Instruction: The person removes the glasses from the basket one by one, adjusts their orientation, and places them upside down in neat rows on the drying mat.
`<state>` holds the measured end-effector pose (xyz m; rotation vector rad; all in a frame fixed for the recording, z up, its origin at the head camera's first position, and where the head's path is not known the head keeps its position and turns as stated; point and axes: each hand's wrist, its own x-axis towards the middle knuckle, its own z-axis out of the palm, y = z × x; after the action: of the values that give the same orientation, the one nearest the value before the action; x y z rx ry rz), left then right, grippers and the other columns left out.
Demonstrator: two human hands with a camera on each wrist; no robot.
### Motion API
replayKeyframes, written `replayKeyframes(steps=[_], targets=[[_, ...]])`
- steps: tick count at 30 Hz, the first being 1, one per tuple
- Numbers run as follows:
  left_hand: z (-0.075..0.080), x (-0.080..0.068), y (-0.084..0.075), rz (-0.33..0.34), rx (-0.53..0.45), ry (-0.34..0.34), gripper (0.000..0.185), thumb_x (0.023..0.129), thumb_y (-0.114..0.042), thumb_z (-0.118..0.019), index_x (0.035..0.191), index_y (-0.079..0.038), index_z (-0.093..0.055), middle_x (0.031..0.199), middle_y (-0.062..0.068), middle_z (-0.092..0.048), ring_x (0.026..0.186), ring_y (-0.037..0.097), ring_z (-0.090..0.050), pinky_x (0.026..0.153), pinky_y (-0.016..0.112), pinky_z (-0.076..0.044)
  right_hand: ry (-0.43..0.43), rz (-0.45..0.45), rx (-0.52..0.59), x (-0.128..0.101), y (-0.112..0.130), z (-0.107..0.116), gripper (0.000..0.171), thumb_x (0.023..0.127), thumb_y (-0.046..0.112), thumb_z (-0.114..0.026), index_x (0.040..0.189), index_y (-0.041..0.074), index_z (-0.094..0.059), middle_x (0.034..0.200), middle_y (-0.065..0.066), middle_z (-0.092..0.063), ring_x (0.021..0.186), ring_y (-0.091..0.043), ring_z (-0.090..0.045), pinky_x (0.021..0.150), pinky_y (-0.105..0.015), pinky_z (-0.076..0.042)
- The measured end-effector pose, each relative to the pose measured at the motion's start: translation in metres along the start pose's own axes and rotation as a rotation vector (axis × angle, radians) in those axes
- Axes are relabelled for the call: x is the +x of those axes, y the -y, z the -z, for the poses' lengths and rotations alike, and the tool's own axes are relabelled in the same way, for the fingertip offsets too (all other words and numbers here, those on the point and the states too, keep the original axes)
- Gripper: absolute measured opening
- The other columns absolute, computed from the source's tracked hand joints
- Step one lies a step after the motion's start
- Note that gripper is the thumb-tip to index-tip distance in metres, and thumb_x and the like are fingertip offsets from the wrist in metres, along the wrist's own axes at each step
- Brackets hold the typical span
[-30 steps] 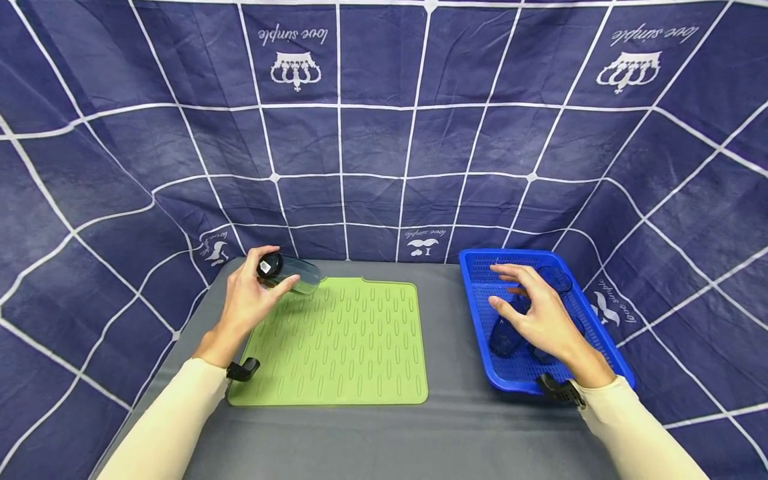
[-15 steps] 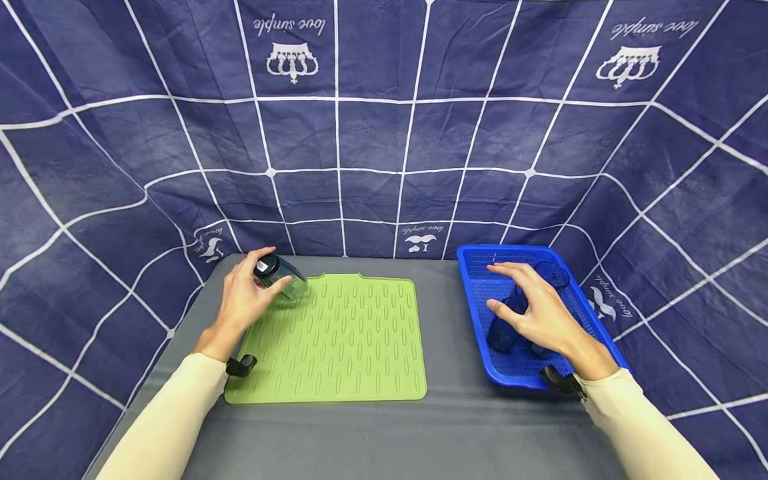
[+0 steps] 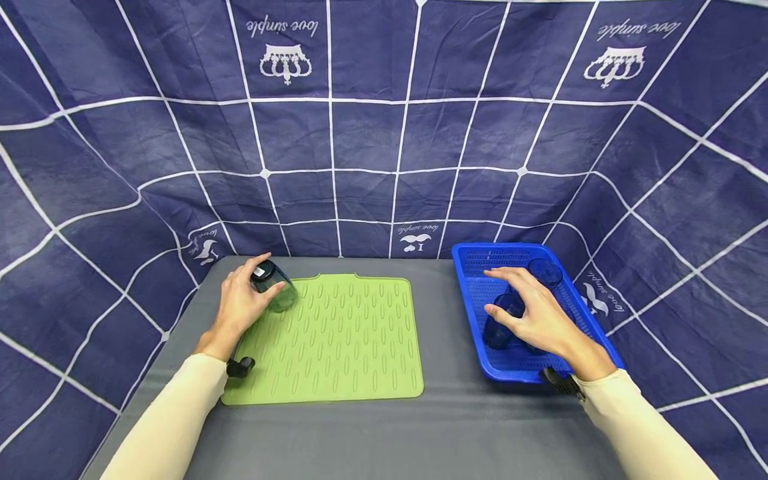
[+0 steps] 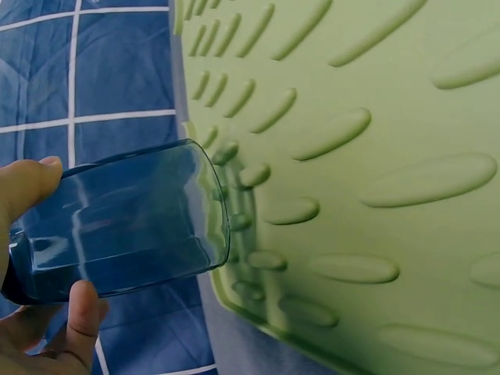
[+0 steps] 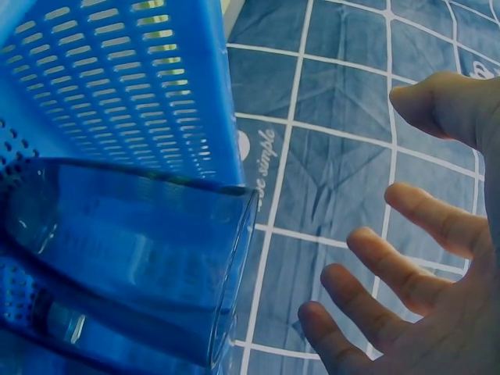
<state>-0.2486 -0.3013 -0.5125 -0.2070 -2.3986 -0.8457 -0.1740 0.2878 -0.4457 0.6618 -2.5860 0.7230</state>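
Note:
My left hand (image 3: pixel 241 301) grips a clear blue drinking glass (image 4: pixel 133 223) near its dark base, thumb on one side and fingers on the other. The glass is upside down, its rim towards the far left corner of the green ribbed mat (image 3: pixel 336 340). I cannot tell whether the rim touches the mat. My right hand (image 3: pixel 537 317) hovers over the blue plastic basket (image 3: pixel 471 313), fingers spread apart and holding nothing. Close to it in the basket stands another blue glass (image 5: pixel 133 250), partly hidden by the hand in the head view.
Another glass (image 3: pixel 545 272) is at the basket's far right. A grey cloth (image 3: pixel 444 427) covers the table. Dark blue gridded fabric (image 3: pixel 372 133) hangs behind and on both sides. A black wrist camera (image 3: pixel 241 367) sits at the left wrist.
The glass in my left hand has turned from nearly lying sideways to rim-down and come closer to the mat's corner. My right hand has stayed over the basket; the view has shifted slightly.

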Motion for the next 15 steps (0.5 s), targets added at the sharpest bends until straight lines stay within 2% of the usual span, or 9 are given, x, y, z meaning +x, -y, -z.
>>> replayKeyframes(steps=[7,15], targets=[[-0.007,-0.003,0.010,-0.008,0.012,0.040,0.074,0.090,-0.016,-0.100,0.156,-0.007,-0.070,0.141,0.033,-0.078,0.125,0.062,-0.071,0.110,0.074,-0.050,0.001,-0.016,0.001,-0.004,-0.003,0.000,0.064,0.097,0.021,-0.094,0.156,0.015,-0.071,0.155,-0.014,-0.072,0.149,-0.040,-0.064,0.119,-0.061,-0.047],[-0.009,-0.001,0.012,-0.011,0.022,0.032,0.074,0.089,-0.015,-0.100,0.157,-0.009,-0.071,0.133,0.038,-0.077,0.117,0.064,-0.070,0.107,0.071,-0.049,0.016,-0.026,-0.002,-0.006,-0.005,0.000,0.063,0.097,0.022,-0.094,0.156,0.013,-0.071,0.156,-0.014,-0.071,0.149,-0.041,-0.064,0.119,-0.063,-0.048]])
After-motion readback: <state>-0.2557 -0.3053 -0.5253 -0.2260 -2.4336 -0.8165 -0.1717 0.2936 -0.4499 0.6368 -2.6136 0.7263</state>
